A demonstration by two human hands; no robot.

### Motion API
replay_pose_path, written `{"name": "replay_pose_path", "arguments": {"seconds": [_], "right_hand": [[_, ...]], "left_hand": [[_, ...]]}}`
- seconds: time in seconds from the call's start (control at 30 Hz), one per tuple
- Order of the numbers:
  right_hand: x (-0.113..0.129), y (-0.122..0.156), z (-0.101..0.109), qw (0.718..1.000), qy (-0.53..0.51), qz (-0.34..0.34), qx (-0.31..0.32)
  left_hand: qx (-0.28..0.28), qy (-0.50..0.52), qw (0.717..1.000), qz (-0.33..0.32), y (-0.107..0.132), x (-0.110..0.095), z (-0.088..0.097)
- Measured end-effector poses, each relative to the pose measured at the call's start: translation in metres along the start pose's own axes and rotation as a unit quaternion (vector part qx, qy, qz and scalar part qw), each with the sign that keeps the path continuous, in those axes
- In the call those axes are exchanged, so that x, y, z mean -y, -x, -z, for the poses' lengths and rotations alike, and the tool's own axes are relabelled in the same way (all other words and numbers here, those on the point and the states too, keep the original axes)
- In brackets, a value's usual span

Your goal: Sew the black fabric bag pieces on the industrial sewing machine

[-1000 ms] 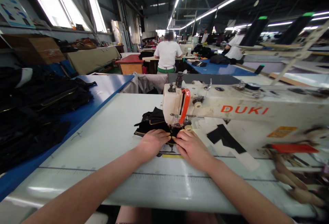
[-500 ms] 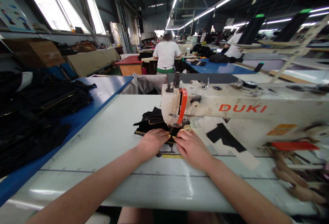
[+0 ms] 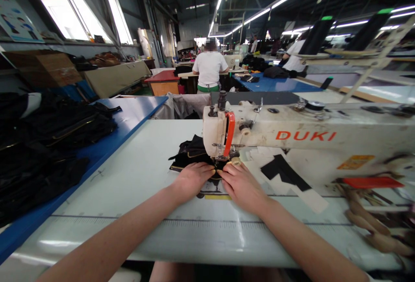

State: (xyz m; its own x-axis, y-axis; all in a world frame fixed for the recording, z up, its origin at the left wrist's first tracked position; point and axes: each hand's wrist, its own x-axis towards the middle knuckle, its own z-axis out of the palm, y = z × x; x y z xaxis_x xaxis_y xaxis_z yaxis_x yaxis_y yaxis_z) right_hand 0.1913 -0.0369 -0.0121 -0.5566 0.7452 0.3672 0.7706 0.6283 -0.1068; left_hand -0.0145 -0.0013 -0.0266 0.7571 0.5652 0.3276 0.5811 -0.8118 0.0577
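A white DUKI sewing machine (image 3: pixel 292 133) stands on the pale table (image 3: pixel 139 174). Under its needle head lies a black fabric piece with gold zip trim (image 3: pixel 189 150). My left hand (image 3: pixel 192 179) rests on the near edge of that fabric, fingers together and pressed flat on it. Just to its right, my right hand (image 3: pixel 241 185) lies with fingers stretched toward the presser foot, pressing the same fabric. The part of the fabric under both hands is hidden.
A heap of black garments (image 3: pixel 48 144) covers the blue table on the left. Black and white cut pieces (image 3: pixel 285 174) lie right of the needle. Tan straps (image 3: pixel 369 226) sit at the far right. A person in a white shirt (image 3: pixel 210 70) works at a bench ahead.
Both hands stay on the fabric at the needle; the view has shifted only slightly.
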Motion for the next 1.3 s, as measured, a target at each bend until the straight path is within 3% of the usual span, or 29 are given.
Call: {"name": "replay_pose_path", "arguments": {"seconds": [0.4, 0.8, 1.3], "right_hand": [[0.005, -0.002, 0.0, 1.0, 0.016, -0.021, 0.013], [0.017, -0.009, 0.005, 0.994, 0.096, -0.058, -0.006], [0.006, -0.002, 0.003, 0.999, 0.037, -0.022, -0.016]], "left_hand": [[-0.001, 0.025, 0.999, -0.019, 0.001, 0.008, 0.0], [0.003, 0.036, 0.999, -0.015, 0.001, 0.007, 0.001], [0.011, 0.032, 0.999, -0.02, 0.001, 0.009, 0.001]]}}
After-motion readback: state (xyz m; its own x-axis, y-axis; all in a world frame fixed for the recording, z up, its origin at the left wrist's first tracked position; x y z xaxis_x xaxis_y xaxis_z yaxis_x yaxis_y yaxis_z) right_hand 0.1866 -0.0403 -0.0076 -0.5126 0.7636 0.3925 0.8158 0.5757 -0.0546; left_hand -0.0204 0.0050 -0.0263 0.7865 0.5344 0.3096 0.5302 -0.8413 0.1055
